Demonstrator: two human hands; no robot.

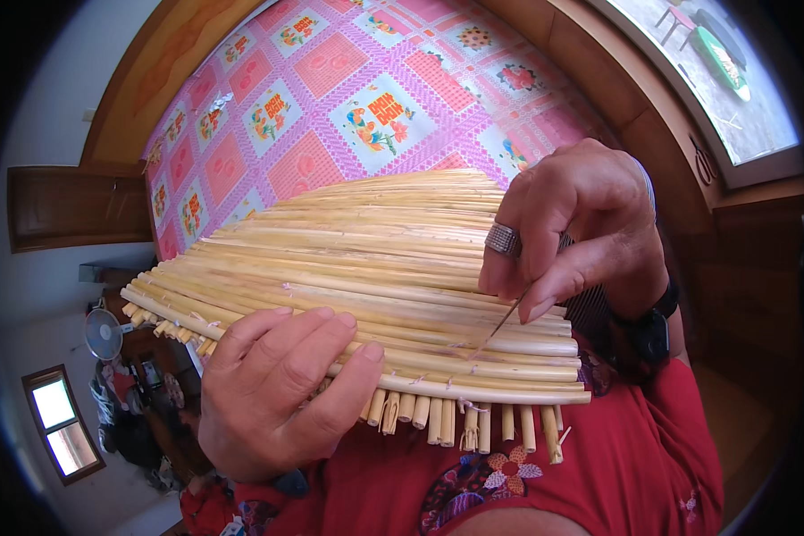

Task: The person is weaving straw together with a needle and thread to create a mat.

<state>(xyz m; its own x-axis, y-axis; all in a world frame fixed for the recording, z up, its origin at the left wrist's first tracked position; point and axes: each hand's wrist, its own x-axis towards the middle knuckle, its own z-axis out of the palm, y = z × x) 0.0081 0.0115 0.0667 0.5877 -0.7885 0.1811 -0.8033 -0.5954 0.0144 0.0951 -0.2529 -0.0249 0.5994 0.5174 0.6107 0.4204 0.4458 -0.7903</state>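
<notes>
A mat of pale yellow straw stalks (357,259) lies side by side in front of me, its near edge above my lap. Below that edge, a second layer of cut stalk ends (433,420) sticks out crosswise. Small pinkish thread knots dot the near stalks. My left hand (286,380) grips the near edge, fingers on top; its underside is hidden. Above the right part of the mat, my right hand (581,232), with a wide ring, pinches a thin needle (509,314) between thumb and forefinger. The needle slants down to the stalks near the edge.
A patterned pink plastic cover (304,116) spreads beyond the mat, bordered by a wooden edge (143,80). At the right is a window (724,80), with scissors (701,161) hanging beside it. A white fan (103,334) stands far left.
</notes>
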